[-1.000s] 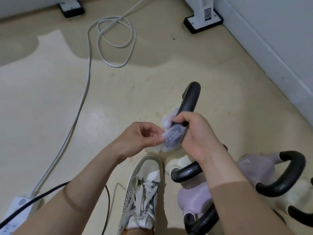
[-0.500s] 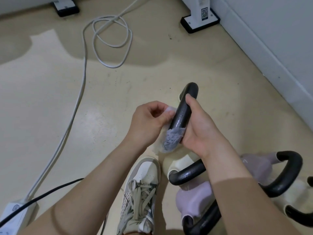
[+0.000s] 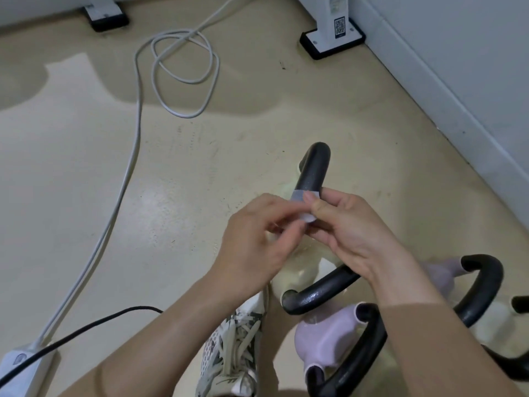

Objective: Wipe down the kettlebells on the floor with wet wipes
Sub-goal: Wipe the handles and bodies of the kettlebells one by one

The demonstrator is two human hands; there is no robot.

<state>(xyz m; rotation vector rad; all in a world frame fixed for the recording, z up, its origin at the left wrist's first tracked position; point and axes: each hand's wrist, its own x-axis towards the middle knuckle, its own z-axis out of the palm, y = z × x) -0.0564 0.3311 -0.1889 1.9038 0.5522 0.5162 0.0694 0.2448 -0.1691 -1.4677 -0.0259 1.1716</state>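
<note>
A cream kettlebell [image 3: 297, 270] stands on the floor with its black handle [image 3: 313, 167] rising toward the wall. A pale wet wipe [image 3: 304, 206] is wrapped over that handle. My left hand [image 3: 257, 239] pinches the wipe from the left. My right hand [image 3: 352, 230] grips the handle with the wipe under its thumb and fingers. A lilac kettlebell [image 3: 326, 342] with a black handle sits nearer me, and another lilac kettlebell [image 3: 442, 275] stands to the right under a black handle [image 3: 486, 282].
My white sneaker [image 3: 232, 348] is just left of the kettlebells. A coiled white cable [image 3: 183, 73] runs down to a power strip [image 3: 23, 368] at the lower left, crossed by a black cord [image 3: 86, 328]. A white wall [image 3: 458, 81] and stand feet [image 3: 332, 41] bound the far right.
Both hands have slid up the black handle with the wipe. The bunched wipe that hung below my fingers is now mostly hidden between my hands.
</note>
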